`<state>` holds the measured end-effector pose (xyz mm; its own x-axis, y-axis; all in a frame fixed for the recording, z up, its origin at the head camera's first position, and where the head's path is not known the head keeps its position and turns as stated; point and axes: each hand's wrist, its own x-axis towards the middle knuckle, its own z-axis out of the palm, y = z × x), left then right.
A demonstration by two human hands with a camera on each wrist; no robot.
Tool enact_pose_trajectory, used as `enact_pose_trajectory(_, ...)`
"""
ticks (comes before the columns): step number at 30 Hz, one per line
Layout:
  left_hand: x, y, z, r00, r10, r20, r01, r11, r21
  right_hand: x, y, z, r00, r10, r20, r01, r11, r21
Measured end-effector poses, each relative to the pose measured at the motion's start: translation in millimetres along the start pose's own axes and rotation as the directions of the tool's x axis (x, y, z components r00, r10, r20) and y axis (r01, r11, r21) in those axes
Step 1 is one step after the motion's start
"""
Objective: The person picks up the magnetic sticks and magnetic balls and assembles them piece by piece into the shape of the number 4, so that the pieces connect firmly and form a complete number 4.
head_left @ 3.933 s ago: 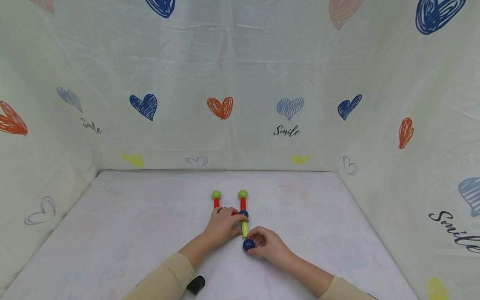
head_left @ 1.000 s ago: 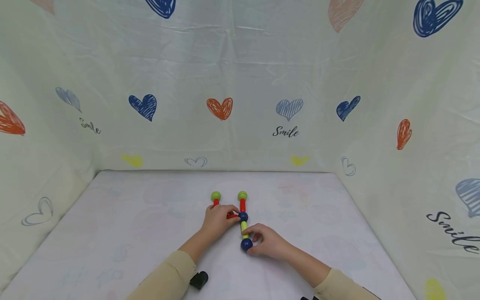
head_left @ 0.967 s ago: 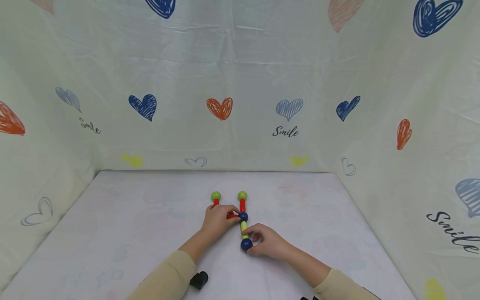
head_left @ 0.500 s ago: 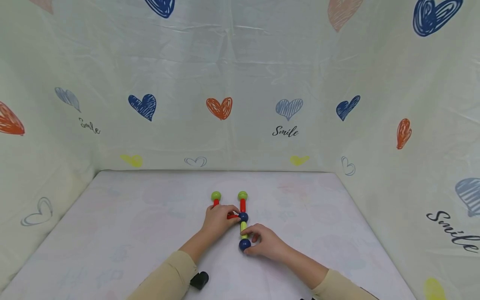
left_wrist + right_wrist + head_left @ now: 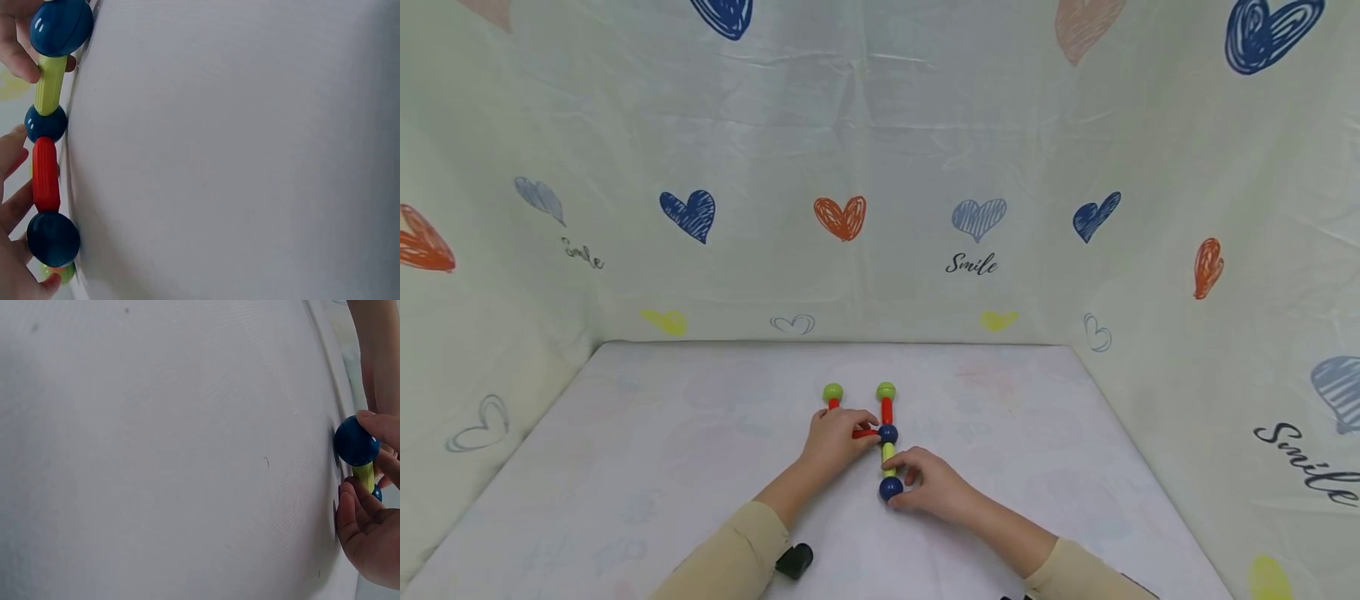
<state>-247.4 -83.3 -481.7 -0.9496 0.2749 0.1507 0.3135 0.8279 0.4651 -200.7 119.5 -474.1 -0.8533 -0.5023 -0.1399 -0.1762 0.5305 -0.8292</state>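
A toy of coloured rods and balls lies on the table. Two light green balls point(image 5: 832, 392) top its red rods point(image 5: 887, 410) at the far end. A red crossbar point(image 5: 864, 433) reaches a blue ball point(image 5: 887, 433), from which a yellow-green rod point(image 5: 889, 452) runs toward the near blue ball point(image 5: 891, 488). My left hand point(image 5: 837, 435) holds the crossbar part and hides its left end in the head view; another blue ball point(image 5: 53, 239) shows there in the left wrist view. With thumb and fingers, my right hand point(image 5: 936, 485) grips the near blue ball and its rod.
The white table point(image 5: 662, 467) ends at a cloth backdrop point(image 5: 910, 150) printed with hearts, which also rises on both sides. A black object point(image 5: 794, 562) sits beside the left sleeve point(image 5: 726, 554).
Earlier the near blue ball was in the right hand at the rod's tip; now it sits in line at the rod's end. The left thumb has drawn back from the yellow-green rod.
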Motion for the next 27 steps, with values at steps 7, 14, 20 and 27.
enact_pose_trajectory(7,-8.4,-2.6,-14.0,1.000,0.009,0.004,-0.009,0.999,0.041,3.3,4,-2,1.000,-0.004,-0.013,0.004,1.000,-0.007)
enact_pose_trajectory(14,-17.4,-10.0,-29.3,0.999,-0.019,0.033,0.016,0.997,0.082,2.5,3,-10,1.000,-0.001,-0.018,0.000,0.998,-0.065)
enact_pose_trajectory(20,-24.7,-14.3,-43.3,0.999,0.049,0.022,-0.052,0.988,0.143,-2.0,-3,-27,0.997,-0.033,-0.070,0.021,0.986,-0.166)
enact_pose_trajectory(27,-36.7,-13.4,-58.1,0.997,0.069,0.019,-0.071,0.981,0.180,-9.6,-10,-49,0.970,-0.169,-0.173,0.089,0.914,-0.395)
